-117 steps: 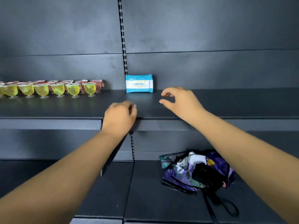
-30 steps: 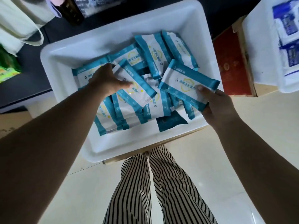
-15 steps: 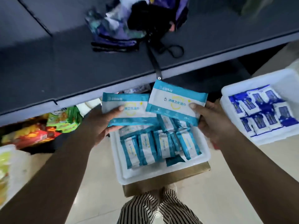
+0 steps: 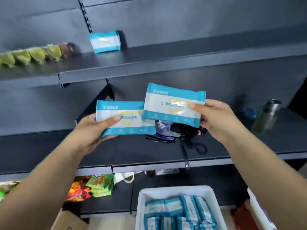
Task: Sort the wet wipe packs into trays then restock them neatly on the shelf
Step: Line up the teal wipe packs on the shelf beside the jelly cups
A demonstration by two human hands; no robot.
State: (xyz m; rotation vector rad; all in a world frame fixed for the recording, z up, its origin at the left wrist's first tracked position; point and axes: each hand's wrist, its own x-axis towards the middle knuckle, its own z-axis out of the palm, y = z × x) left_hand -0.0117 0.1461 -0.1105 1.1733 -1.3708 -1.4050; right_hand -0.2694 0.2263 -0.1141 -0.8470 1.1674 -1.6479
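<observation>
Both arms raised forward, left hand [image 4: 93, 128] and right hand [image 4: 219, 118] each gripping, thumbs on top.

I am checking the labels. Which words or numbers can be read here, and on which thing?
Pack in left hand: Chinese print, blurred; "10" near bottom edge.
Pack in right hand: "10" near bottom edge; the rest blurred.
Pack on upper shelf: blurred, unreadable.
Packs in white tray: too blurred.
Snack bags: unreadable.

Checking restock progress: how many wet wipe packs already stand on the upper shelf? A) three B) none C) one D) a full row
C: a single shelved pack stands against the back panel of the upper shelf, right of the jelly cups.
</observation>
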